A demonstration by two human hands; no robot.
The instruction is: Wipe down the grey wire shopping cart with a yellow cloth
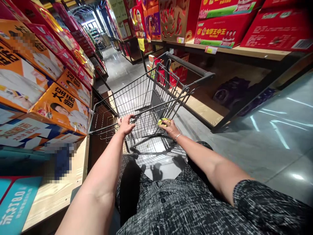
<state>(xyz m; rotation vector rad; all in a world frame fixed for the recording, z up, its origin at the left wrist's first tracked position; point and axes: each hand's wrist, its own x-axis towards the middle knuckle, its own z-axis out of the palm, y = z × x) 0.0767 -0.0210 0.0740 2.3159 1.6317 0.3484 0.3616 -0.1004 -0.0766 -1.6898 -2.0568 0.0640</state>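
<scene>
A black wire shopping cart stands sideways in front of me, its handle toward the right-hand shelf. My left hand is on the near top rail, its fingers curled over the bar and the thumb apart. My right hand, with a bracelet on the wrist, is closed around a small crumpled yellow-green cloth against the same side of the cart. The fingers partly hide the cloth. Nothing lies in the part of the basket that shows.
Stacked orange gift boxes line a wooden shelf close on my left. Red boxes fill the shelf on the right, with purple packs beneath. A glossy grey floor runs between the displays.
</scene>
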